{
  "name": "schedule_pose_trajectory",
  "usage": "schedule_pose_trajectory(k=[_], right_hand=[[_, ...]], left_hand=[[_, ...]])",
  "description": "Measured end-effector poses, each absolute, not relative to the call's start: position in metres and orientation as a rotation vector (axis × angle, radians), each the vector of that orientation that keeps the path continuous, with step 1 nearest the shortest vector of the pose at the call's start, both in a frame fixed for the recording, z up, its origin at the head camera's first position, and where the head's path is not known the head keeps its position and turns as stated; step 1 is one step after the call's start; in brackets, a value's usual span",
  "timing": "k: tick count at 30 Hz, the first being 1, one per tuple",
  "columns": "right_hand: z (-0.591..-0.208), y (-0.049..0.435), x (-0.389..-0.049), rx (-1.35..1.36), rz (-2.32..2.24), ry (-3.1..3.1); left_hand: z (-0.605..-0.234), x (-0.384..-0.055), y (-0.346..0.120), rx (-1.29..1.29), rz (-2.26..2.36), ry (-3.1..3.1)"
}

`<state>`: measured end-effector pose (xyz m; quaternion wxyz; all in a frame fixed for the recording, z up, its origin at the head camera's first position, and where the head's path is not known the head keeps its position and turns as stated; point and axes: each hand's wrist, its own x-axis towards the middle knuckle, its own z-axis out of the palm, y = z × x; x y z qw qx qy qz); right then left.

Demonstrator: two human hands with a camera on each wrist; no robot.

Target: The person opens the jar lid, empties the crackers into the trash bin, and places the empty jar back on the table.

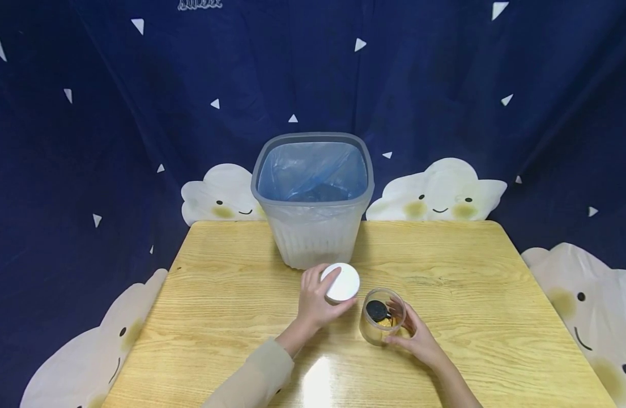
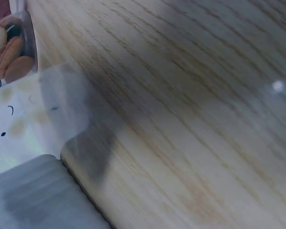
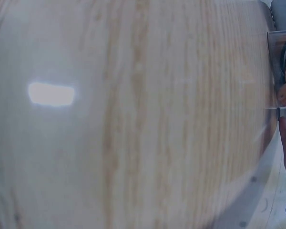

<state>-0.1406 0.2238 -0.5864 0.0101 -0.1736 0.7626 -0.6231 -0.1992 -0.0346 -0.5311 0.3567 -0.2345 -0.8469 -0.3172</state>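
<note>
My left hand point(image 1: 315, 303) grips a round white lid point(image 1: 344, 283) by its edge, its fingers spread around the rim. To the right of the lid is a clear round jar point(image 1: 370, 331) with its top uncovered. Inside it lie a dark round cookie point(image 1: 377, 310) and golden-brown biscuits point(image 1: 386, 323). My right hand point(image 1: 420, 343) holds the jar from its right side, thumb in front and fingers behind. At the edges of the wrist views, part of the jar point(image 3: 272, 57) and its biscuits point(image 2: 19, 69) appear. Whether the jar touches the table cannot be told.
A whitish bin point(image 1: 318, 235) with a grey rim and a blue liner stands at the table's back, just beyond my left hand. The light wooden table point(image 1: 471, 294) extends around both hands. Behind it hangs a dark blue curtain point(image 1: 313, 68) with white triangles and smiling clouds.
</note>
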Motion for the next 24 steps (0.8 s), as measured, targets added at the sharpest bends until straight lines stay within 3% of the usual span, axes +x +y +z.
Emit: schedule_pose_trajectory(k=[24], right_hand=[[-0.586,0.224,-0.141,-0.543,-1.951,2.340]], left_hand=[[-0.543,-0.193,-0.068,-0.522,-0.818,-2.203]])
